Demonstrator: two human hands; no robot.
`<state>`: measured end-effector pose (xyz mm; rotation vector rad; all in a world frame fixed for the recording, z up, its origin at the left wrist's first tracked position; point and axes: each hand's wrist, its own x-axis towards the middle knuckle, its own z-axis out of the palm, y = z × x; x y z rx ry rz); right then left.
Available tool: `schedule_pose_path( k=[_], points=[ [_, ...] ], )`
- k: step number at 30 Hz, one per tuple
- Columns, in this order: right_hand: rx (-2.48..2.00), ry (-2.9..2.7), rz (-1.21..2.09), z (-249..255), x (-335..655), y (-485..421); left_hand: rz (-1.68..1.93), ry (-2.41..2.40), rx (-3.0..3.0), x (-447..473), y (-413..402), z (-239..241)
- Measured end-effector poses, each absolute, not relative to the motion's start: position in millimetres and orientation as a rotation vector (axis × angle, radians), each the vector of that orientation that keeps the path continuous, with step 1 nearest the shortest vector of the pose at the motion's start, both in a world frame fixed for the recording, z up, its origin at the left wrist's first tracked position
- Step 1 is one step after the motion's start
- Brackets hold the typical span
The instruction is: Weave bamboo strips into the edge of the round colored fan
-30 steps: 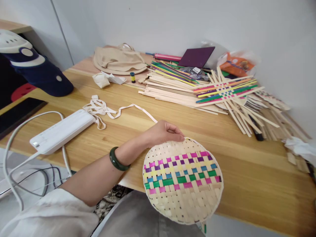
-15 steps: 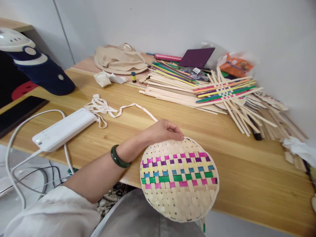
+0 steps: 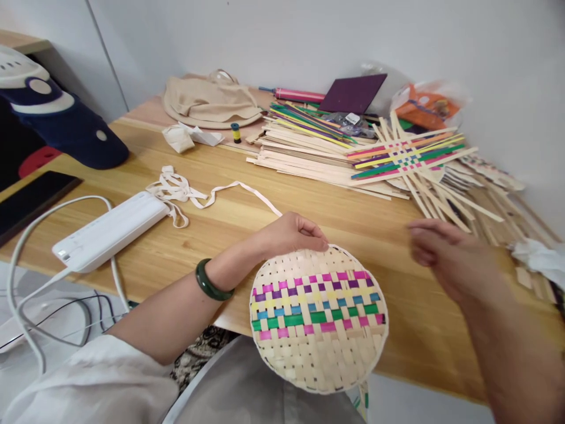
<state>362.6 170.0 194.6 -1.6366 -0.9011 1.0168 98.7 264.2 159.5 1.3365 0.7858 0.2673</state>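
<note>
My left hand (image 3: 295,232), a green bangle on its wrist, pinches the top rim of a round woven bamboo fan (image 3: 318,353). Pink, purple, yellow, blue and green strips cross the fan's pale weave, and a white band edges it. From under that hand a white ribbon (image 3: 241,184) trails back to a loose heap on the table. Off to the fan's right, my right hand (image 3: 441,250) is raised over the table, blurred, its fingers pinched together. Anything between those fingertips is too small or smeared to make out.
A white power strip (image 3: 112,229) and a phone (image 3: 33,203) lie on the left. Behind are a beige hat (image 3: 209,103), a thread spool (image 3: 235,133), piled bamboo strips (image 3: 300,159) and a partly woven piece (image 3: 406,158). Crumpled tissue (image 3: 538,256) lies far right.
My right hand has come into view at the right, fingers pinched. My left hand keeps its hold on the fan's rim, and the view has shifted slightly.
</note>
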Motion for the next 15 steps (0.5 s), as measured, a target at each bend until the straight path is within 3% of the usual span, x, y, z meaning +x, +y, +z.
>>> schedule_pose_path(
  k=[5,15],
  points=[
    [-1.625,-1.250,1.404,183,299,202,0.282,0.798,1.393,97,266,161],
    [-1.726,-1.234,1.557,176,293,199,0.298,0.807,1.357,98,267,163]
  ],
)
